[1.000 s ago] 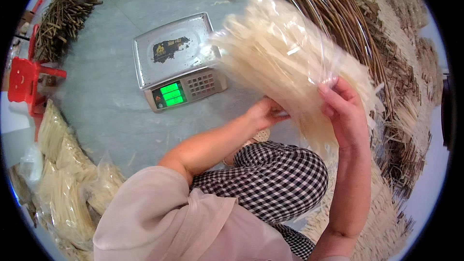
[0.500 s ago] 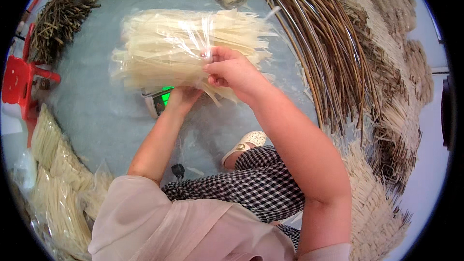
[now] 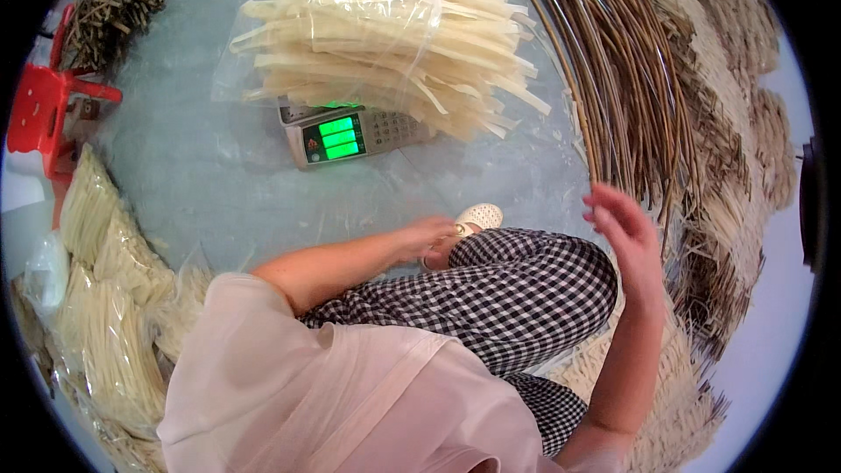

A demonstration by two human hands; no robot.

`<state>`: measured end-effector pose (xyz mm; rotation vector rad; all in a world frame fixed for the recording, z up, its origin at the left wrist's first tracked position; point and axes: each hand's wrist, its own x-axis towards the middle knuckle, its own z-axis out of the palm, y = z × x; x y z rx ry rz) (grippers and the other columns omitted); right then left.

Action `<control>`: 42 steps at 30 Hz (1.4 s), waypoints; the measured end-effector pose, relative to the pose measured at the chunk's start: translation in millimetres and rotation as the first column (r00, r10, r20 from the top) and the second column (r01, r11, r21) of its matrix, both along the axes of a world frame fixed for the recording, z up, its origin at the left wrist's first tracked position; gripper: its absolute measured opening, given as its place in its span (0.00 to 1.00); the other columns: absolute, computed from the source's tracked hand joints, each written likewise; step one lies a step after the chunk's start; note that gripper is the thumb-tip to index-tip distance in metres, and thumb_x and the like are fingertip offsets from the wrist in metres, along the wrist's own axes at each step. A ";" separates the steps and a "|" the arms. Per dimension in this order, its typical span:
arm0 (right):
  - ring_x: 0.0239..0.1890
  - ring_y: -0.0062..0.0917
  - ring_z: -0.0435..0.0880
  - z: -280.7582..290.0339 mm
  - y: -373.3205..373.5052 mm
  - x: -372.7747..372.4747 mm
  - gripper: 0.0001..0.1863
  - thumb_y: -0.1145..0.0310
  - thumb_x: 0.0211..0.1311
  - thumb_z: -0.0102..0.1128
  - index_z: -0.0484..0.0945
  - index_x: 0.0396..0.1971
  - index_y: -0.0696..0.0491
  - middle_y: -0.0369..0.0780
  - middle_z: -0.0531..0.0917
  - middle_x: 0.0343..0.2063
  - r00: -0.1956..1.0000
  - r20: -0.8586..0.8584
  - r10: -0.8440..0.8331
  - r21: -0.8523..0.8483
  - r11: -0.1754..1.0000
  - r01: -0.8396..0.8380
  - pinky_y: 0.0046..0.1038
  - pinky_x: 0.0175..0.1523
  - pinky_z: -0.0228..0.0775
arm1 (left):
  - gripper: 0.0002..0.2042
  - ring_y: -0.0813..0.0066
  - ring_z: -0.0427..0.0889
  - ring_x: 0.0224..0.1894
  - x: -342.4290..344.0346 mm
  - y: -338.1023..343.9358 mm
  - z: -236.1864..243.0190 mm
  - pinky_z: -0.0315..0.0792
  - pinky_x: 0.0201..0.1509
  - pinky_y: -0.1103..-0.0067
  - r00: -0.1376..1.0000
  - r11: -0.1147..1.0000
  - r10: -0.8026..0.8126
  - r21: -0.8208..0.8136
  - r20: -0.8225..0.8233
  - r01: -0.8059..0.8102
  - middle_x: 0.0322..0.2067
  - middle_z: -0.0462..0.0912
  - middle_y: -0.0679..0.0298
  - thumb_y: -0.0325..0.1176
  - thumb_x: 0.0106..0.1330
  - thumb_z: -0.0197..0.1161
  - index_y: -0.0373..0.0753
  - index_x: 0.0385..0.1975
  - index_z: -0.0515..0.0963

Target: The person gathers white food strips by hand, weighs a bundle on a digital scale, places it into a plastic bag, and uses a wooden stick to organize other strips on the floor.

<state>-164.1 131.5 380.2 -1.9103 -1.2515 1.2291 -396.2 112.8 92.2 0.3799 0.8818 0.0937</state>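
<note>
A clear plastic bag (image 3: 263,88) wraps a bundle of pale cream dried strips (image 3: 377,35), whose loose ends stick out to the right. The bundle lies on a digital scale (image 3: 377,134) with a lit green display, and neither hand touches it. My left hand (image 3: 427,238) is low by my shoe and checked trousers, smeared by motion, its fingers hard to make out. My right hand (image 3: 626,232) is raised at the right, above my knee and near the brown stalks. Its fingers are apart and slightly bent, with nothing between them.
Long brown stalks (image 3: 613,61) lie at the right, beside piles of pale cut pieces (image 3: 727,114). A red stool (image 3: 39,109) and dark sticks (image 3: 123,0) are at the far left. Bagged pale bundles (image 3: 105,333) lie near left. My white shoe (image 3: 482,215) rests on the grey floor.
Both hands have let go of the bagged bundle, which now rests on the scale. My left hand drew back toward my legs; my right swung out to the right. More of the scale shows.
</note>
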 end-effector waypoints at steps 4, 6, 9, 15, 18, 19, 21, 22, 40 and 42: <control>0.47 0.20 0.78 -16.8 -80.8 5.8 0.13 0.69 0.67 0.53 0.80 0.45 0.60 0.38 0.83 0.42 0.941 0.135 -0.310 0.154 0.945 0.289 0.22 0.55 0.66 | 0.22 0.77 0.78 0.41 21.3 1.2 50.9 0.74 0.40 0.82 0.974 0.999 -0.048 0.015 0.222 0.046 0.44 0.77 0.62 0.36 0.69 0.55 0.41 0.61 0.64; 0.47 0.20 0.78 -25.1 -94.3 3.6 0.13 0.68 0.68 0.52 0.81 0.43 0.60 0.39 0.83 0.41 0.921 0.127 -0.368 0.255 0.909 0.328 0.22 0.54 0.66 | 0.21 0.77 0.77 0.38 15.9 7.6 45.5 0.74 0.39 0.82 0.968 0.978 -0.200 0.089 0.153 0.188 0.42 0.78 0.62 0.37 0.69 0.54 0.40 0.60 0.65; 0.44 0.19 0.78 -29.9 -100.0 1.6 0.14 0.68 0.67 0.51 0.82 0.41 0.61 0.38 0.83 0.39 0.893 0.112 -0.436 0.273 0.878 0.394 0.21 0.53 0.66 | 0.19 0.77 0.76 0.35 15.2 4.4 55.1 0.74 0.39 0.80 0.958 0.923 -0.283 0.260 -0.043 0.284 0.38 0.77 0.62 0.39 0.70 0.53 0.37 0.56 0.68; 0.39 0.19 0.78 -41.5 -99.9 1.3 0.13 0.69 0.66 0.52 0.82 0.37 0.61 0.37 0.83 0.35 0.894 0.026 -0.448 0.345 0.843 0.413 0.20 0.49 0.67 | 0.28 0.72 0.77 0.41 19.5 4.1 61.1 0.72 0.50 0.77 0.978 0.936 -0.200 0.307 0.057 0.174 0.45 0.78 0.55 0.53 0.70 0.49 0.32 0.57 0.69; 0.39 0.18 0.78 -47.7 -101.7 1.1 0.13 0.69 0.66 0.52 0.82 0.37 0.61 0.37 0.84 0.34 0.886 0.036 -0.462 0.376 0.828 0.416 0.20 0.49 0.67 | 0.33 0.71 0.77 0.40 11.8 14.7 61.6 0.71 0.49 0.77 0.915 0.742 -0.377 0.543 -0.148 0.393 0.44 0.79 0.54 0.57 0.69 0.47 0.29 0.56 0.70; 0.39 0.18 0.78 -49.0 -104.0 2.4 0.13 0.69 0.66 0.51 0.82 0.36 0.61 0.37 0.84 0.34 0.880 0.038 -0.474 0.380 0.821 0.426 0.20 0.48 0.67 | 0.33 0.70 0.77 0.40 12.9 18.7 62.1 0.71 0.50 0.76 0.877 0.720 -0.447 0.512 -0.175 0.469 0.43 0.79 0.55 0.57 0.68 0.48 0.29 0.55 0.70; 0.38 0.18 0.78 -52.4 -118.9 9.3 0.13 0.68 0.66 0.52 0.82 0.37 0.61 0.37 0.84 0.34 0.839 0.036 -0.543 0.419 0.771 0.481 0.21 0.48 0.69 | 0.33 0.69 0.76 0.38 20.4 5.7 76.0 0.71 0.48 0.74 0.893 0.737 -0.412 0.511 -0.180 0.443 0.44 0.78 0.55 0.58 0.68 0.48 0.30 0.54 0.71; 0.38 0.18 0.79 -55.7 -127.0 15.1 0.13 0.67 0.66 0.53 0.82 0.38 0.60 0.37 0.84 0.34 0.811 0.039 -0.583 0.445 0.737 0.508 0.21 0.48 0.69 | 0.32 0.69 0.76 0.39 22.2 2.0 80.9 0.71 0.49 0.74 0.916 0.762 -0.367 0.512 -0.164 0.396 0.45 0.78 0.55 0.58 0.68 0.48 0.30 0.55 0.71; 0.29 0.18 0.82 -100.6 -569.6 195.1 0.14 0.61 0.59 0.60 0.83 0.36 0.56 0.36 0.85 0.28 0.329 0.300 -0.895 -0.028 0.337 0.941 0.21 0.36 0.73 | 0.21 0.70 0.73 0.54 144.6 66.3 224.0 0.67 0.57 0.73 0.862 0.429 -0.216 0.748 -0.459 0.506 0.54 0.74 0.60 0.43 0.71 0.51 0.42 0.61 0.68; 0.27 0.21 0.82 -190.6 -576.9 210.1 0.14 0.60 0.56 0.61 0.85 0.31 0.55 0.38 0.85 0.26 0.450 0.320 -0.834 -0.100 0.442 0.891 0.25 0.35 0.73 | 0.17 0.73 0.72 0.54 196.6 58.8 267.6 0.67 0.56 0.74 0.844 0.161 -0.333 0.857 -0.420 0.490 0.53 0.75 0.63 0.40 0.69 0.53 0.44 0.56 0.72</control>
